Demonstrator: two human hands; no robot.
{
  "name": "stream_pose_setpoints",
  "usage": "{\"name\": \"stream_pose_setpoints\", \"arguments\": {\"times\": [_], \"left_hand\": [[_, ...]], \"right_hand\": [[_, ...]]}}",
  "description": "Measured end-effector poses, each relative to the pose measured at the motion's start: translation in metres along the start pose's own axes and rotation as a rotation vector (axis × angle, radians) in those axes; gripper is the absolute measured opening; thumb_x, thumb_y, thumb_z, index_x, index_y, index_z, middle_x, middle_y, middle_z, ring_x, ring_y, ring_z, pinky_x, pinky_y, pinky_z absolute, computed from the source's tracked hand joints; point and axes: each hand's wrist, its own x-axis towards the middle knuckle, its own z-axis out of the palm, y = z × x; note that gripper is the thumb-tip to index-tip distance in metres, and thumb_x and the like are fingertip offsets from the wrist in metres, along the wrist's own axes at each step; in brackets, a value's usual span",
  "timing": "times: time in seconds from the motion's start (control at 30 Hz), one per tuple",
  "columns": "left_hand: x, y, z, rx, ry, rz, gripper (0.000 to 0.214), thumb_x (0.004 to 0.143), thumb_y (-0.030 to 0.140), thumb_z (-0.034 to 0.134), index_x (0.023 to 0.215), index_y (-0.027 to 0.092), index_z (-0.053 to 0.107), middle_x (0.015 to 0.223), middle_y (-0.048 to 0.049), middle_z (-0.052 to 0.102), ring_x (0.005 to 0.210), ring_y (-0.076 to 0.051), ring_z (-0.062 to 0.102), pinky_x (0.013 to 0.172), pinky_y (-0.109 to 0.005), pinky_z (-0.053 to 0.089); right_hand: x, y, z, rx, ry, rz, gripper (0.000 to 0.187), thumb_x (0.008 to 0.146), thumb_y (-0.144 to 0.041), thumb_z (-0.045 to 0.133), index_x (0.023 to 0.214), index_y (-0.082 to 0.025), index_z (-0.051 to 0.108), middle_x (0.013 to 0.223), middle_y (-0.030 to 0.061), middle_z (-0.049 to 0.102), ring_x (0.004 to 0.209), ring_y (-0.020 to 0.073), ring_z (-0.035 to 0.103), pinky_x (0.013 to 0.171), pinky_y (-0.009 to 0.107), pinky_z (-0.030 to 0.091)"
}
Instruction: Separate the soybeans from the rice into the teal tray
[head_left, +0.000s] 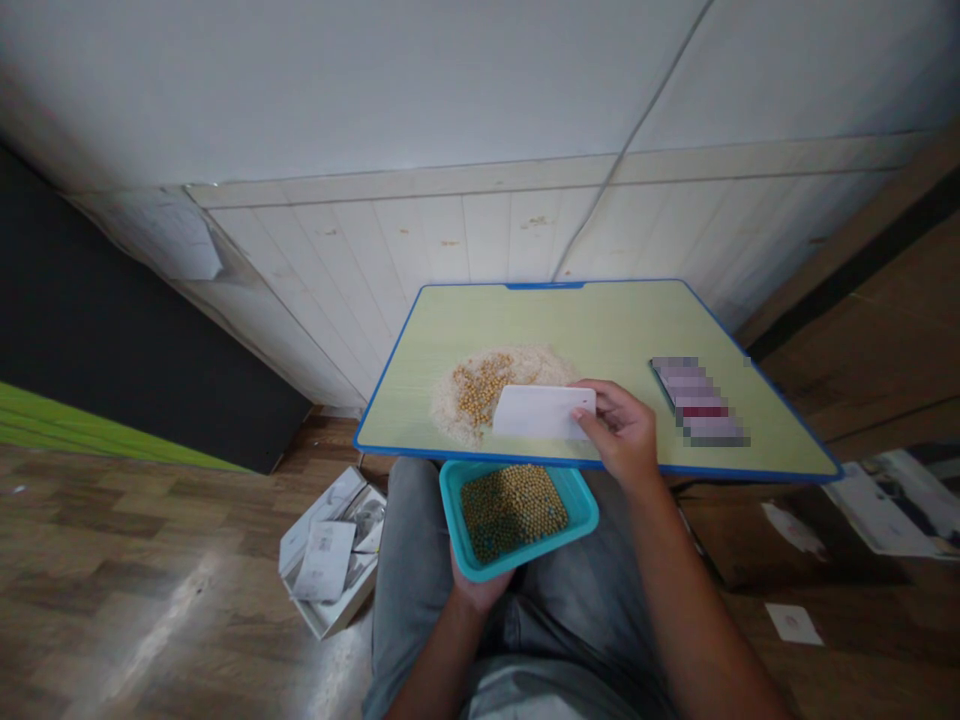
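My right hand (pixel 619 428) grips a flat white plastic scraper (pixel 536 412) by its right end, just above the tabletop's near edge. Left of and behind the scraper lies a spread of pale rice-like grains (pixel 544 362) with round yellow beans (pixel 480 392) heaped on it. My left hand (pixel 480 585) holds a turquoise plastic basket (pixel 585 515) from below, over my lap and just under the table edge; most of its fingers are hidden beneath. More yellow beans (pixel 514 510) cover the basket's bottom.
The small table (pixel 600 320) has a yellow-green top with a blue rim and stands near the wall. A phone-like flat item (pixel 701 402), blurred out, lies on its right side. On the floor at left is an open white box (pixel 330 560) with papers.
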Motion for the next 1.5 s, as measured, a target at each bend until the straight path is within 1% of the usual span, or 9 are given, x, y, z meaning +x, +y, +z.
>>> {"name": "stream_pose_setpoints", "arguments": {"times": [0.13, 0.23, 0.57, 0.73, 0.87, 1.0, 1.2, 1.4, 1.5], "left_hand": [[0.000, 0.000, 0.002, -0.034, 0.035, -0.009, 0.058, 0.115, 0.058, 0.038, 0.123, 0.039, 0.092, 0.167, 0.0051, 0.081, 0.181, -0.032, 0.045, 0.150, -0.064, 0.027], [-0.001, 0.000, 0.003, -0.046, 0.055, -0.017, 0.061, 0.116, 0.055, 0.034, 0.123, 0.038, 0.092, 0.171, 0.0051, 0.078, 0.182, -0.034, 0.043, 0.150, -0.066, 0.028], [-0.002, 0.000, 0.000, -0.070, 0.108, -0.011, 0.054, 0.115, 0.055, 0.044, 0.140, 0.035, 0.086, 0.167, -0.0008, 0.081, 0.181, -0.036, 0.045, 0.148, -0.066, 0.034], [-0.005, 0.001, 0.003, -0.033, 0.101, 0.006, 0.056, 0.110, 0.056, 0.052, 0.157, 0.040, 0.079, 0.164, -0.0020, 0.083, 0.178, -0.037, 0.050, 0.147, -0.071, 0.035], [-0.005, 0.001, 0.001, -0.034, 0.081, 0.007, 0.050, 0.107, 0.057, 0.059, 0.146, 0.039, 0.085, 0.166, -0.0029, 0.082, 0.179, -0.039, 0.048, 0.147, -0.071, 0.034], [-0.002, -0.001, -0.004, -0.057, 0.114, 0.011, 0.047, 0.113, 0.052, 0.050, 0.129, 0.034, 0.091, 0.164, -0.0029, 0.083, 0.180, -0.039, 0.046, 0.147, -0.069, 0.034], [0.003, -0.004, -0.008, -0.050, 0.113, -0.001, 0.053, 0.114, 0.057, 0.046, 0.142, 0.036, 0.086, 0.160, -0.0021, 0.085, 0.180, -0.034, 0.046, 0.149, -0.062, 0.031], [0.001, -0.002, -0.011, -0.058, 0.101, 0.004, 0.051, 0.115, 0.052, 0.043, 0.129, 0.035, 0.090, 0.156, -0.0023, 0.087, 0.181, -0.034, 0.045, 0.149, -0.065, 0.031], [0.000, -0.001, -0.011, -0.050, 0.092, 0.004, 0.050, 0.114, 0.053, 0.048, 0.135, 0.035, 0.089, 0.159, -0.0017, 0.086, 0.182, -0.035, 0.043, 0.149, -0.066, 0.032]], "right_hand": [[0.001, 0.006, 0.002, -0.009, 0.253, -0.004, 0.024, 0.086, -0.035, 0.087, 0.108, -0.025, 0.086, 0.099, 0.0061, 0.089, 0.084, 0.0257, 0.083, 0.069, 0.033, 0.067], [0.001, 0.008, 0.003, -0.004, 0.324, -0.021, 0.024, 0.085, -0.033, 0.085, 0.107, -0.025, 0.086, 0.097, 0.0055, 0.088, 0.085, 0.0251, 0.082, 0.069, 0.032, 0.066], [-0.002, 0.006, 0.004, -0.077, 0.316, -0.072, 0.022, 0.090, -0.031, 0.078, 0.110, -0.026, 0.086, 0.100, 0.0055, 0.087, 0.088, 0.0264, 0.082, 0.071, 0.035, 0.064], [-0.003, 0.005, 0.003, -0.089, 0.279, -0.056, 0.023, 0.089, -0.032, 0.078, 0.110, -0.025, 0.086, 0.099, 0.0060, 0.087, 0.085, 0.0264, 0.080, 0.067, 0.034, 0.062], [-0.002, 0.005, 0.004, -0.081, 0.303, -0.066, 0.023, 0.090, -0.033, 0.079, 0.110, -0.026, 0.086, 0.101, 0.0061, 0.088, 0.088, 0.0268, 0.081, 0.071, 0.035, 0.063], [-0.001, 0.006, 0.005, -0.066, 0.343, -0.082, 0.022, 0.091, -0.034, 0.081, 0.110, -0.026, 0.086, 0.104, 0.0072, 0.088, 0.094, 0.0275, 0.083, 0.077, 0.036, 0.066], [-0.001, 0.009, 0.004, -0.088, 0.296, -0.064, 0.022, 0.092, -0.036, 0.080, 0.111, -0.026, 0.086, 0.102, 0.0064, 0.088, 0.090, 0.0274, 0.082, 0.074, 0.036, 0.066], [-0.001, 0.009, 0.004, -0.094, 0.301, -0.083, 0.021, 0.094, -0.037, 0.079, 0.111, -0.026, 0.085, 0.104, 0.0068, 0.088, 0.093, 0.0280, 0.083, 0.077, 0.038, 0.067], [-0.001, 0.007, 0.004, -0.073, 0.285, -0.065, 0.021, 0.092, -0.034, 0.080, 0.111, -0.026, 0.085, 0.103, 0.0067, 0.088, 0.091, 0.0276, 0.082, 0.076, 0.037, 0.066]]}}
